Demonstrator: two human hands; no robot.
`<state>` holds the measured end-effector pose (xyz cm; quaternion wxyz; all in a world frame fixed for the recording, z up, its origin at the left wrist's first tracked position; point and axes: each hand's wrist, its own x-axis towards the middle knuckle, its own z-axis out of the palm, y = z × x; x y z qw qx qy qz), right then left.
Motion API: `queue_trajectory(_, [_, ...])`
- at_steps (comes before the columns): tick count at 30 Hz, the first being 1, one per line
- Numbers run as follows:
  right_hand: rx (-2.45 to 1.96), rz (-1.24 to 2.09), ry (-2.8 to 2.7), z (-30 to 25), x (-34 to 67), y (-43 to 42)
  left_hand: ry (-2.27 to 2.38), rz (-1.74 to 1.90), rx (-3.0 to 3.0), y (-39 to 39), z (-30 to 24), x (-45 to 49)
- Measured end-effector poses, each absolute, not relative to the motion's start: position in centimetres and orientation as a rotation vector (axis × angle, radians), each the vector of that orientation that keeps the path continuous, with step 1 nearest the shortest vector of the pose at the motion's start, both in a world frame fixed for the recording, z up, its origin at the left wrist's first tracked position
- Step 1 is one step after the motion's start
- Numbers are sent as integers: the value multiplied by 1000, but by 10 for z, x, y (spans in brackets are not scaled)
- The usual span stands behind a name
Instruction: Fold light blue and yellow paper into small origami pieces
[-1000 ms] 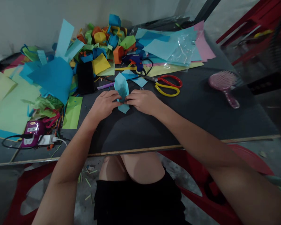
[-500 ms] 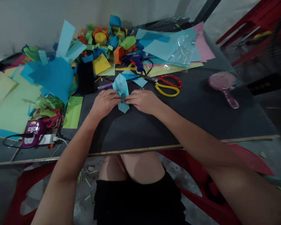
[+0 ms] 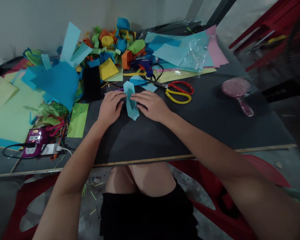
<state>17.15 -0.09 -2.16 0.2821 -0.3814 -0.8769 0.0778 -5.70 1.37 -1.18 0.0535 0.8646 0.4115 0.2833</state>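
A folded light-blue paper (image 3: 133, 112) stands between my hands on the dark tabletop, long and narrow, with its sides raised around a hollow middle. My left hand (image 3: 111, 107) holds its left side with the fingertips, the thumb lower down near the edge. On the other side, the fingers of my right hand (image 3: 151, 105) reach over the right side and grip it, thumb below. Just behind the paper lie light-blue paper scraps (image 3: 149, 87). Scissors (image 3: 178, 96) with one red and one yellow handle lie right of my right hand.
Behind are a heap of coloured paper pieces (image 3: 107, 41), a glue gun (image 3: 147, 66), a black phone-like slab (image 3: 91, 83) and paper sheets in plastic (image 3: 175, 53). A pink hairbrush (image 3: 236, 87) lies right. At left are a green sheet (image 3: 78, 120) and a purple device with cables (image 3: 35, 141).
Both hands have shifted slightly away from me along the paper, and their thumbs have spread from the fingers. The paper's far end now looks narrower, its sides standing up around an open middle.
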Motion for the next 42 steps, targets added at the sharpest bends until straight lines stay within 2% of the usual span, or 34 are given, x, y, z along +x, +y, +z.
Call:
queue_trajectory(15, [-1202,244,-2133,-23,166,-3,1435,571,2671,10,-15,-51])
queue_trajectory(18, [-1239,334,-2026,-22,162,-3,1428,556,2670,14,-18,-51])
queue_trajectory(24, [-1282,811,-1697,-24,162,-2,1441,719,2716,8,-12,-48])
queue_trajectory(31, [-1116,1166,-1513,-25,161,-3,1374,842,2875,-1,-5,-43])
queue_trajectory(38, [-1049,1228,-1524,-15,162,-4,1298,1043,2607,-8,-2,-39])
queue_trajectory(42, [-1092,1101,-1600,-18,163,-3,1400,1043,2403,-10,-4,-37])
